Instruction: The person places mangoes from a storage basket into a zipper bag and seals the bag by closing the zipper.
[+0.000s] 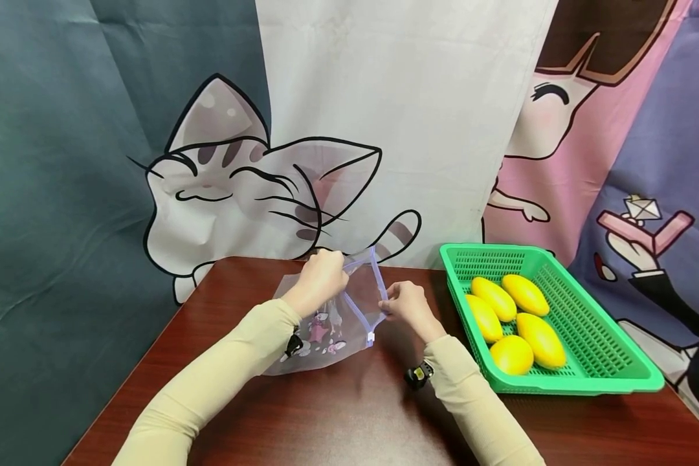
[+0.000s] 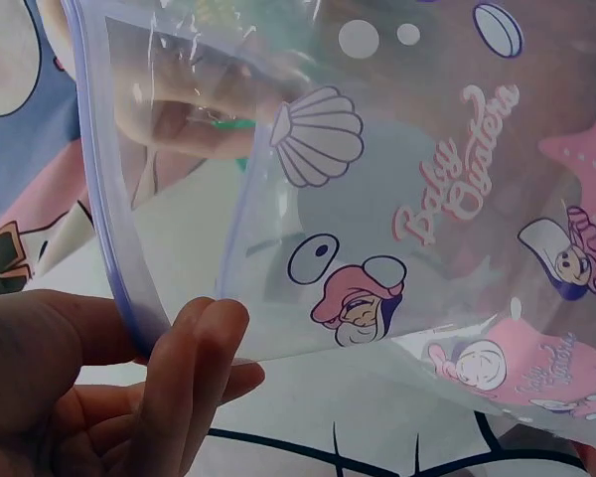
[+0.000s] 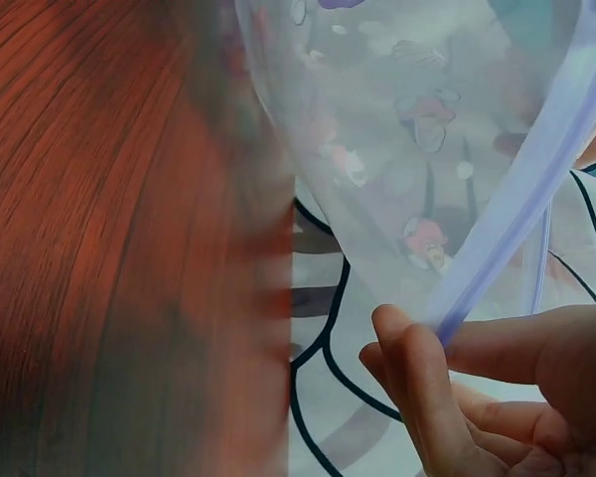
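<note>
A clear zip bag (image 1: 326, 336) with printed cartoon figures and a purple zip edge hangs between my two hands over the table. Its mouth is spread apart, and a white slider (image 1: 371, 337) sits at the lower corner of the zip. My left hand (image 1: 323, 275) pinches one side of the mouth; in the left wrist view, thumb and fingers close on the purple strip (image 2: 107, 229). On the opposite side, my right hand (image 1: 408, 304) pinches the other purple edge, as the right wrist view also shows (image 3: 517, 214).
A green plastic basket (image 1: 602, 346) stands on the right of the dark red wooden table (image 1: 326, 421), holding several yellow mangoes (image 1: 542, 340). Behind the table hangs a cloth backdrop (image 1: 408, 116) with a cartoon cat and people. Each wrist wears a small black camera (image 1: 421, 375).
</note>
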{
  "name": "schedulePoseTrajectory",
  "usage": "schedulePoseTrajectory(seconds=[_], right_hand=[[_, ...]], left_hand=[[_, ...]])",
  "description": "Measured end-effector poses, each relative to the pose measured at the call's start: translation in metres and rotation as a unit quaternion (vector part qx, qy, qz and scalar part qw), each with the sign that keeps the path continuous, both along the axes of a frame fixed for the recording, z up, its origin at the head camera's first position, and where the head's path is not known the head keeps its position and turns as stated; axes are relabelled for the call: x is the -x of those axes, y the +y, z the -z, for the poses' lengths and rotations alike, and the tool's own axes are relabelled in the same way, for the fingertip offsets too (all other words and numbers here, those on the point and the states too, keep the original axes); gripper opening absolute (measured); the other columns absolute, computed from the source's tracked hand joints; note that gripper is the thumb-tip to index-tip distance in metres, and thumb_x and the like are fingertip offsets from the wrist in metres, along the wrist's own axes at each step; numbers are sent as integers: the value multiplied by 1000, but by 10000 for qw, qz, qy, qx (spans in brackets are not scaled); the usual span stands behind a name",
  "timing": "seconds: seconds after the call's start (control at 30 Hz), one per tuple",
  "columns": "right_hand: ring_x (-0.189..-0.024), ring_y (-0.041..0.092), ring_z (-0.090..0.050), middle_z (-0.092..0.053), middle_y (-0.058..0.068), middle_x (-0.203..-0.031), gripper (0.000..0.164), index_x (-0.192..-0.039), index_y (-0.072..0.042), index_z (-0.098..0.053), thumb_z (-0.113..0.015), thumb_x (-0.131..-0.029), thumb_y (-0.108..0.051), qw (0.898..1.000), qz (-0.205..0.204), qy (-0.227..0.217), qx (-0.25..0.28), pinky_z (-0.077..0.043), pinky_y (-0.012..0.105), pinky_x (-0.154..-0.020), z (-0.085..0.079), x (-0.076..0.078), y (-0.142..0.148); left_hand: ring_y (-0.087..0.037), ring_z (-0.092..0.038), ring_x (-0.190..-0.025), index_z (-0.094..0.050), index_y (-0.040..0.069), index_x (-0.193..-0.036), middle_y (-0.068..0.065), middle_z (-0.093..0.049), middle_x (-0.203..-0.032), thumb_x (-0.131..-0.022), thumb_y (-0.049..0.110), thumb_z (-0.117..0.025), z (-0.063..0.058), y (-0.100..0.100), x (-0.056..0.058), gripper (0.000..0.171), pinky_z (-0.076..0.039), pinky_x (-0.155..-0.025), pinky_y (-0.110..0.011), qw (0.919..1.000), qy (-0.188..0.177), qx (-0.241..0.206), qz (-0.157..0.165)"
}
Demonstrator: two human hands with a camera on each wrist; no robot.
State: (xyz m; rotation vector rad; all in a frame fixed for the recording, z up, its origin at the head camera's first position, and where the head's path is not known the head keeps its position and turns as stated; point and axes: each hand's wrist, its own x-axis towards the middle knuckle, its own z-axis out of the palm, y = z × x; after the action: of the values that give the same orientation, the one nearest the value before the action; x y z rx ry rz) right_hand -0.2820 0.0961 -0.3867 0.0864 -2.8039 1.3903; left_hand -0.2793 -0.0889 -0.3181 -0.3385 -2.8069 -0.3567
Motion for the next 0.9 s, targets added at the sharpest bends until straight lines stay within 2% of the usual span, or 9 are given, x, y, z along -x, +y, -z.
schedulePoseTrajectory(seconds=[0.33,0.5,0.73,0.9], right_hand=[[-59,24,-70,-69,12,-71,16,-86,2,-65,-74,-78,-8,9995,-120,-35,285,-57,36,-60,-5,-1,-1],[-65,28,-71,-70,12,-74,20,-91,1,-65,-73,-81,-14,9997,-160,-17,178,-57,33,-59,-13,-1,-3],[-56,12,-67,-72,15,-79,23,-94,-2,-66,-70,-84,-23,9995,-243,90,-193,-54,26,-56,-24,-5,-1],[-59,10,-67,-72,9,-77,25,-96,-4,-67,-67,-86,-28,9973,-301,187,-639,-54,27,-60,-37,-9,2]], left_hand=[[-20,-58,-60,-63,5,-70,-11,-67,-75,-78,9,-61,2,7,0,9,-48,-54,-36,9997,-175,-124,146],[-20,-58,-60,-64,5,-71,-11,-67,-76,-80,9,-60,1,11,0,10,-48,-54,-34,9996,-206,-118,170],[-20,-57,-59,-58,8,-62,-10,-65,-73,-79,9,-58,1,12,1,18,-47,-53,-34,9996,-216,-145,139],[-21,-58,-59,-57,9,-60,-10,-64,-72,-79,9,-58,2,11,3,19,-48,-54,-34,9994,-276,-171,106]])
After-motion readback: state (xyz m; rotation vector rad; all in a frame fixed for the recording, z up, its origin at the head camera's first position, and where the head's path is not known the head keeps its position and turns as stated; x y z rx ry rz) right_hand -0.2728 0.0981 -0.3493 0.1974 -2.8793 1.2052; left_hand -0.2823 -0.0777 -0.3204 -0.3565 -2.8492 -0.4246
